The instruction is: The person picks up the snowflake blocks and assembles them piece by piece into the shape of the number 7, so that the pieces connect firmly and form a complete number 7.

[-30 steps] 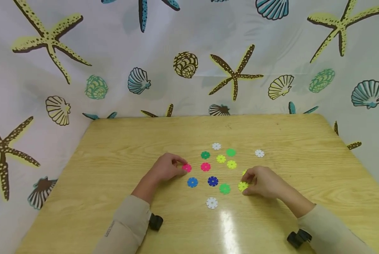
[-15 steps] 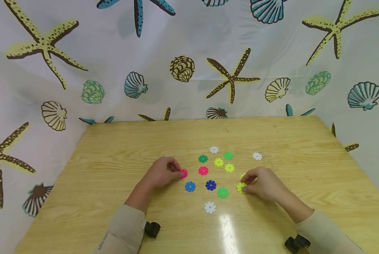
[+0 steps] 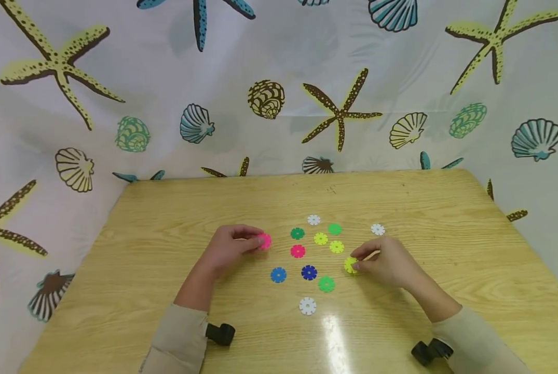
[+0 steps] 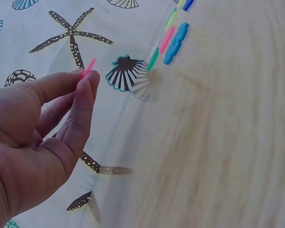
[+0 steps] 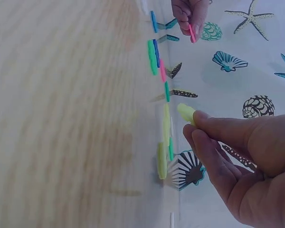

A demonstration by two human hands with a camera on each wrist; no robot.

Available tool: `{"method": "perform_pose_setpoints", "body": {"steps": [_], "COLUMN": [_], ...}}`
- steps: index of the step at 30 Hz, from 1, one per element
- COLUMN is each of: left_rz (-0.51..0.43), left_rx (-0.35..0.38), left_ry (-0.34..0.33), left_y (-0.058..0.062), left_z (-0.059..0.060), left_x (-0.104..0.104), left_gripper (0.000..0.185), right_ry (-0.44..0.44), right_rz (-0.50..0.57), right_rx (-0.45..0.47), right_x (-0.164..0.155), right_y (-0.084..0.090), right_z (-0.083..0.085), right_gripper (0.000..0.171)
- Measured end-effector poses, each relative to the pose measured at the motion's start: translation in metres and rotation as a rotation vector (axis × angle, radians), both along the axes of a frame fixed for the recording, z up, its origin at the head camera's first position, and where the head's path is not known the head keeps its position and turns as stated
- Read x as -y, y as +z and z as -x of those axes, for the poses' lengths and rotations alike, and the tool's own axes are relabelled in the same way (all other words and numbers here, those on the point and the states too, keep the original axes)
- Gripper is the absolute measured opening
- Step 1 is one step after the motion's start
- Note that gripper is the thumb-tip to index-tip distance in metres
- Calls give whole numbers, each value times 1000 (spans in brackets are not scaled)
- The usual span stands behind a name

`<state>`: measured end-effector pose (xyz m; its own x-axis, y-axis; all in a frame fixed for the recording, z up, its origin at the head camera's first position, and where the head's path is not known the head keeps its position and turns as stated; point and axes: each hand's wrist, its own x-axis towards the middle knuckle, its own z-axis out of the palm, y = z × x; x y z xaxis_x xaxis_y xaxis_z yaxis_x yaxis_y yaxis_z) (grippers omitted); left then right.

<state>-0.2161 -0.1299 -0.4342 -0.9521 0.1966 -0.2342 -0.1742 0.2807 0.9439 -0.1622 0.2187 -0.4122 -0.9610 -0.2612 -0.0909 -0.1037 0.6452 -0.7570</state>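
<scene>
My left hand (image 3: 229, 244) pinches a notched pink disc (image 3: 264, 241) between thumb and fingers, up off the table in the left wrist view. A notched yellow disc (image 3: 350, 265) is pinched in my right hand (image 3: 386, 259), raised above the tabletop in the right wrist view. Between the hands lie a second pink disc (image 3: 298, 251), a light blue disc (image 3: 279, 275), a dark blue disc (image 3: 309, 272) and a green disc (image 3: 326, 284). Close by my right hand, another yellow disc (image 5: 162, 160) shows in the right wrist view; the hand hides it in the head view.
On the wooden table (image 3: 176, 208), farther back, lie yellow discs (image 3: 321, 239), a dark green disc (image 3: 297, 233), a light green disc (image 3: 335, 229) and white discs (image 3: 378, 229). One more white disc (image 3: 308, 306) lies in front. A shell-patterned cloth (image 3: 232, 62) hangs behind.
My left hand has lifted the pink disc from the table and drawn it left. My right hand has raised the yellow disc and shifted slightly left and up in view.
</scene>
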Motion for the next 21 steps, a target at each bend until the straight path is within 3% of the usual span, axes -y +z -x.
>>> {"method": "perform_pose_setpoints", "body": {"steps": [11, 21], "left_rz": [-130, -147], "left_rx": [48, 29], "left_ry": [-14, 5], "left_y": [2, 9], "left_z": [-4, -6], "left_x": [-13, -11], "left_gripper": [31, 32], "right_ry": [5, 5], "right_rz": [130, 171], "right_rx": [39, 15], "right_x": [4, 15], "right_y": [7, 20], "right_z": [7, 13], "right_gripper": [16, 15]}}
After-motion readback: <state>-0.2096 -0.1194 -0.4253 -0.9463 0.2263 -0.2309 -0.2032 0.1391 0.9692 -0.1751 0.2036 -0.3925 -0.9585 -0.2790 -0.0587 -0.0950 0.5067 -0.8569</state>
